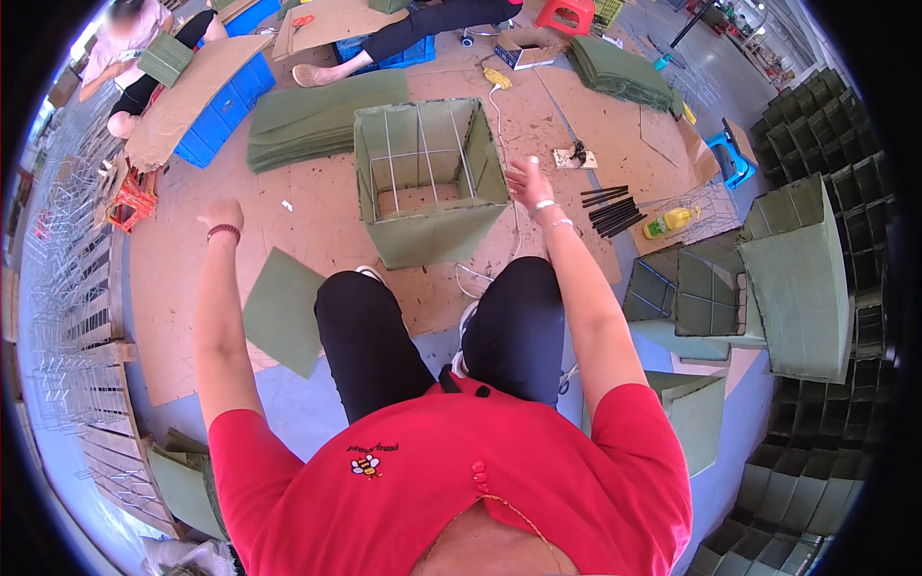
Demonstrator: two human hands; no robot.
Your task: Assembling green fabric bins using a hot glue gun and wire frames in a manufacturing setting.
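Note:
A square box of green fabric sheets on a wire frame [432, 235] stands on the cardboard in front of my knees. Thin metal wires cross its open top. My right hand [528, 182] is just beside the box's right wall, fingers apart and holding nothing; whether it touches the wall I cannot tell. Out to the left, away from the box, my left hand [222, 213] hangs over the cardboard with nothing in it and its fingers partly foreshortened. A loose green sheet [283, 312] lies by my left knee. Behind the box is a stack of green sheets [307, 120].
Black sticks [615, 211] and a yellow bottle [669, 223] lie to the right, near finished green boxes [711, 288]. Blue crates [226, 110] stand far left. Wire frames [77, 288] pile along the left. A glue gun-like tool [577, 152] rests on a board. Co-workers sit at the back.

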